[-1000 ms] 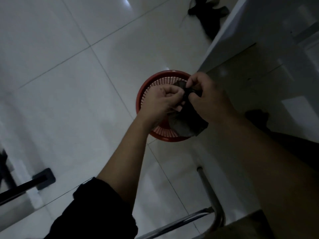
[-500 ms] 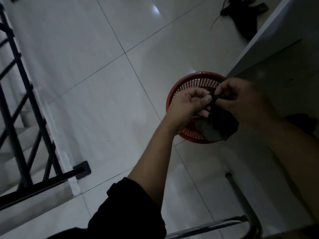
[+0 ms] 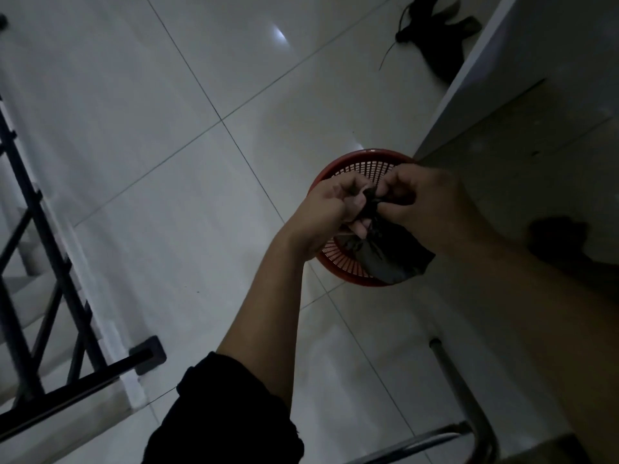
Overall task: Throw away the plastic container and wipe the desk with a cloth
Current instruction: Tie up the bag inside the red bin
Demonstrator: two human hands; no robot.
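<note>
Your left hand point(image 3: 321, 209) and right hand point(image 3: 432, 202) met knuckle to knuckle, fingers curled, both pinching the gathered neck of a dark bag point(image 3: 385, 259). The bag's body hung just below and between them, over the near side of a red mesh basket point(image 3: 365, 155) that stood on the white tiled floor point(image 3: 167, 162) at the corner of the desk point(image 3: 536, 145). A dark crumpled shape point(image 3: 557, 241) lay on the desk beyond your right wrist; what it was could not be told. A black railing point(image 3: 43, 279) ran at far left.
</note>
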